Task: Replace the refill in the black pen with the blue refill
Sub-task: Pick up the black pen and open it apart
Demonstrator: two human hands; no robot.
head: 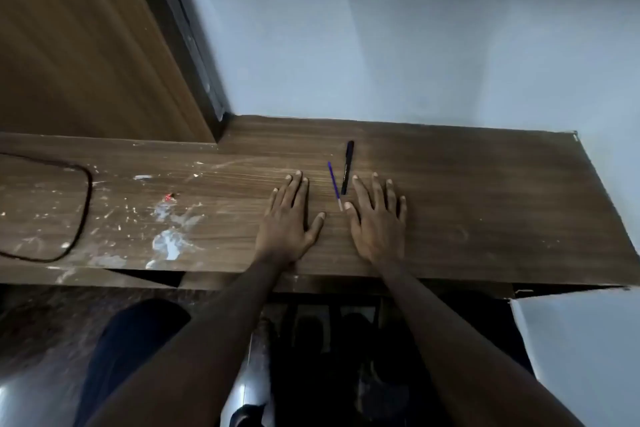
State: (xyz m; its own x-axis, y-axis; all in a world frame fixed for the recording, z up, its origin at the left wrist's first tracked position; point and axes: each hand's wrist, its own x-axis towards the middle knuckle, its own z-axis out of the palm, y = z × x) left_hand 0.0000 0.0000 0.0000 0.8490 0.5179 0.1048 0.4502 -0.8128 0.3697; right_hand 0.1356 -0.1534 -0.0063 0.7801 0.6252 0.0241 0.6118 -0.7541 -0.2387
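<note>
A black pen [347, 166] lies capped on the wooden desk [485, 201], pointing away from me. Just left of it lies a thin blue refill [334, 184], its pale tip nearest me. My left hand [289, 218] rests flat on the desk, palm down, fingers apart, to the left of the refill. My right hand [377, 218] also lies flat with spread fingers, to the right of the pen; its index fingertip is close beside the pen's near end and its thumb tip is next to the refill's tip. Neither hand holds anything.
A dark cable [83, 211] loops over the desk's left part, among white paint smears [169, 239] and a small red speck [169, 197]. A wooden panel [86, 45] rises at the back left, a pale wall [415, 45] behind. The desk's front edge runs under my forearms.
</note>
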